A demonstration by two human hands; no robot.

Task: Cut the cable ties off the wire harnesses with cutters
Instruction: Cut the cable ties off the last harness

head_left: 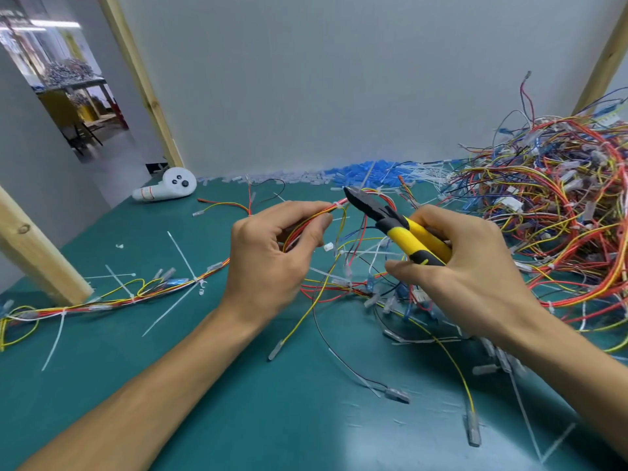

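Nearest, cut cable ties point(181, 254) are scattered on the green counter point(204, 402). Above it, a wire harness point(306, 217) is pinched between the thumb and fingers of the left hand point(272, 263), and the yellow handles of the cutters point(397, 226) are grasped by the curled fingers of the right hand point(472, 277). The blade tip is held just beside the white cable tie point(338, 206) on this harness. As the tie sits tightly on the wires, insulation could be nicked if the blades are set too deep. A stray wire from the big harness pile point(560, 205) behind could be caught too.
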